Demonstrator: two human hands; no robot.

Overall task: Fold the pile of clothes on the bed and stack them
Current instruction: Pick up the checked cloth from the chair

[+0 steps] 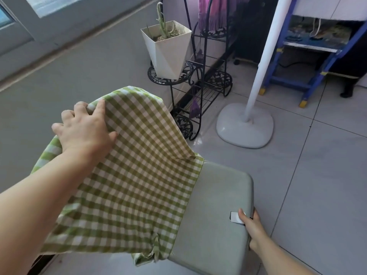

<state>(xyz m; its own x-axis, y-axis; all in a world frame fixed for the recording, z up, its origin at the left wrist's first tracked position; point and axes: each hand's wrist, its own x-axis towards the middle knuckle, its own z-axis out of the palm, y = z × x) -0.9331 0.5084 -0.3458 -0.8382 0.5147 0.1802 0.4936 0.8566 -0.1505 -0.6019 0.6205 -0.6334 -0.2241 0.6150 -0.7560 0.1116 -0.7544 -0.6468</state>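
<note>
left hand (85,128) fingers curled on checked cloth (135,175), unfolded, draped over grey cushion (218,205); right hand (253,227) grips cushion edge. no stack visible, folding looks barely started.

One head cam, wide-angle, faces fwd and down, close over grey pad (218,205) at 6 o'clock, tiled floor (317,175) at 3 o'clock

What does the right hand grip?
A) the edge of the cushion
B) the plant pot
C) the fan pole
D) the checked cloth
A: the right hand curls round the edge of the cushion beside its white tag; the left hand holds the checked cloth.
</note>
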